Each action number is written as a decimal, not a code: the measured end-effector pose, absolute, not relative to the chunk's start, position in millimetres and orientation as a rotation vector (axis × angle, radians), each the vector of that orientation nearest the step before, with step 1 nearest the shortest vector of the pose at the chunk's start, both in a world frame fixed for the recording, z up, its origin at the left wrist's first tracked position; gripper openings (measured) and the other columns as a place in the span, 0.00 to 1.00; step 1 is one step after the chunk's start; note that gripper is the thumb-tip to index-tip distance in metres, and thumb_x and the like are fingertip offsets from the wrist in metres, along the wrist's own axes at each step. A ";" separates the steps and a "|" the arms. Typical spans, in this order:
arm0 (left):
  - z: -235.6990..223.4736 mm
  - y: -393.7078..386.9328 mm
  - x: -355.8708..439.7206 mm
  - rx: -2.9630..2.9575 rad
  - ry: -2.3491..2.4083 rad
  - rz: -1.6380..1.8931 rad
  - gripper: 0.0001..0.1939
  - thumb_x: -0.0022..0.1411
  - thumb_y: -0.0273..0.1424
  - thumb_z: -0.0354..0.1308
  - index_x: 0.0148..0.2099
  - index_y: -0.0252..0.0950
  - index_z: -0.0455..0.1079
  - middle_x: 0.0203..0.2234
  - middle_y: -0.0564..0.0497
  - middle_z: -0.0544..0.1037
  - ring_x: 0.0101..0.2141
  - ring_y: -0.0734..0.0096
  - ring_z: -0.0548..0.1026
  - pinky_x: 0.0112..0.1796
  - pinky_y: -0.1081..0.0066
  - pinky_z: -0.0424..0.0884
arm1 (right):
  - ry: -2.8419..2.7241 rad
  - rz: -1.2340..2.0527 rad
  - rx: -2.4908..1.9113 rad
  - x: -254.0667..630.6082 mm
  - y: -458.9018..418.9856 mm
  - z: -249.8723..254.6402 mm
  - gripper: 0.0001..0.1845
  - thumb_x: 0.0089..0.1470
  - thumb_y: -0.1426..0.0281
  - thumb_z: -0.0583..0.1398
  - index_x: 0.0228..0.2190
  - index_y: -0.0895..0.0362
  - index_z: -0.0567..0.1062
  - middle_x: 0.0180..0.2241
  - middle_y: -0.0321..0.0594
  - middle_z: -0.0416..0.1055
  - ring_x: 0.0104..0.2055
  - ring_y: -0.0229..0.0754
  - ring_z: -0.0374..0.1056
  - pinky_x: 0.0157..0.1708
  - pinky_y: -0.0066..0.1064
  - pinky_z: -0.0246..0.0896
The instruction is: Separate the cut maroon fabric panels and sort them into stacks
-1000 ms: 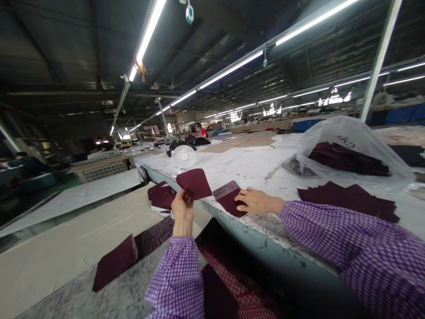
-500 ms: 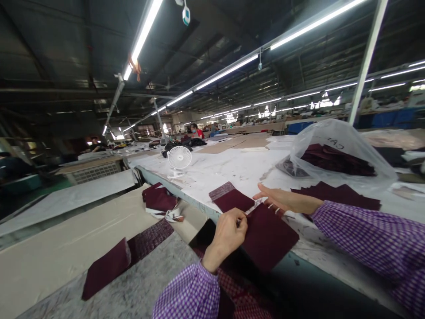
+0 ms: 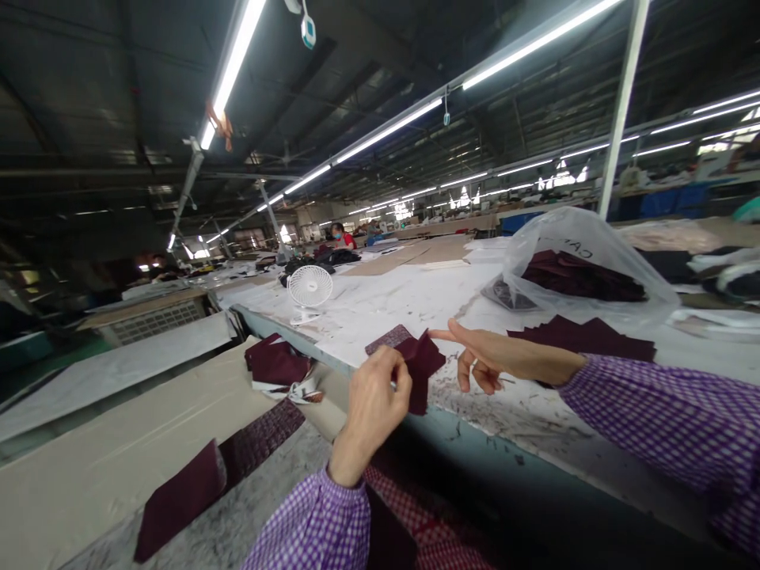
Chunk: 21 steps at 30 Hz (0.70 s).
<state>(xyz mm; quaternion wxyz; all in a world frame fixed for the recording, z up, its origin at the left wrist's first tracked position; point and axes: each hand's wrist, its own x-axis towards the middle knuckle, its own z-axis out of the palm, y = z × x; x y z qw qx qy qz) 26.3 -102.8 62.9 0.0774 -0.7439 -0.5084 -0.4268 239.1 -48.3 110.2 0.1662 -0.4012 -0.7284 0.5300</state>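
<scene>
My left hand (image 3: 380, 400) is closed in a pinch on a maroon fabric piece (image 3: 423, 366) at the edge of the white-topped table. The piece is folded, one corner standing up and its lower part hanging down beside my fingers. My right hand (image 3: 490, 358) is open at the piece's right side. Its index fingertip reaches the raised corner, and the other fingers are loosely bent. Under the held piece, a speckled greyish-maroon patch (image 3: 389, 336) shows on the table. Further right lies a fanned stack of maroon pieces (image 3: 585, 336).
A clear plastic bag (image 3: 594, 269) of dark maroon fabric stands behind the stack. A small white fan (image 3: 309, 286) is on the table's left. Lower left, a tied maroon bundle (image 3: 278, 364) and a maroon strip (image 3: 181, 499) lie on a lower surface. Far back sits a person in red (image 3: 343, 237).
The maroon piece, spread flat over the table edge before, is now folded up and drawn left by my left hand. My right index finger has moved to its upper corner.
</scene>
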 end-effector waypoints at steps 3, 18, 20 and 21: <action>57.9 -115.3 39.3 -2.444 -1.211 -1.016 0.09 0.63 0.25 0.45 0.33 0.35 0.65 0.31 0.49 0.72 0.33 0.69 0.70 0.36 0.70 0.66 | -2.049 1.612 -1.179 238.0 -36.9 101.0 0.44 0.55 0.41 0.40 0.62 0.55 0.53 0.32 0.47 0.75 0.20 0.36 0.66 0.17 0.25 0.57; 51.2 -87.8 45.2 -2.309 -1.691 -1.511 0.15 0.66 0.37 0.46 0.45 0.34 0.68 0.39 0.45 0.75 0.42 0.63 0.71 0.45 0.63 0.66 | -2.061 1.439 -0.756 253.0 -33.5 80.8 0.45 0.46 0.64 0.64 0.62 0.54 0.51 0.33 0.36 0.71 0.32 0.36 0.66 0.30 0.27 0.62; 55.3 -70.7 45.9 -2.423 -1.865 -1.522 0.20 0.67 0.40 0.41 0.45 0.35 0.70 0.39 0.45 0.77 0.41 0.63 0.73 0.44 0.65 0.66 | -2.006 1.483 -0.713 254.7 -35.1 80.2 0.47 0.46 0.65 0.64 0.63 0.53 0.48 0.43 0.42 0.71 0.41 0.40 0.68 0.39 0.32 0.64; 57.5 -63.6 47.7 -2.479 -1.928 -1.519 0.24 0.67 0.42 0.38 0.43 0.34 0.72 0.37 0.46 0.78 0.39 0.63 0.74 0.42 0.66 0.67 | -1.984 1.489 -0.713 255.4 -35.5 79.6 0.48 0.46 0.65 0.64 0.63 0.53 0.48 0.46 0.44 0.70 0.44 0.42 0.68 0.42 0.34 0.64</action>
